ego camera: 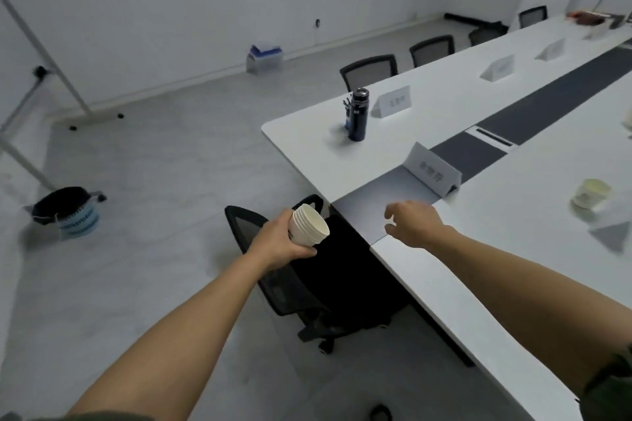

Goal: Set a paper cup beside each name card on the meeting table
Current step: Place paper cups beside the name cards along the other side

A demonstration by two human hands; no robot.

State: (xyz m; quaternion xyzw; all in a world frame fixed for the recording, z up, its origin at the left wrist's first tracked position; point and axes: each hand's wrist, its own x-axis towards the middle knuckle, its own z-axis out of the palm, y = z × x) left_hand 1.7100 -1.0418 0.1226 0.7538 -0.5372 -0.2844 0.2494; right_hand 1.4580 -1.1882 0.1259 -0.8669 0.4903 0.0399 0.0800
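Several nested paper cups [307, 225] sit gripped in my left hand [280, 239], off the surface's [444, 106] end edge, mouths tilted toward it. My right hand [413, 222] hangs empty, fingers loosely curled, over that edge. The nearest name card [432, 171] stands just beyond it, so it's the closer hand.

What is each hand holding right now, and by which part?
The left hand holds the stack of paper cups, its grip around the lower side wall, below the rims. The right hand holds nothing, fingers loosely curled.

Left hand [278, 237] gripping stacked paper cups [307, 225]; right hand [415, 222] relaxed above meeting table [444, 270]
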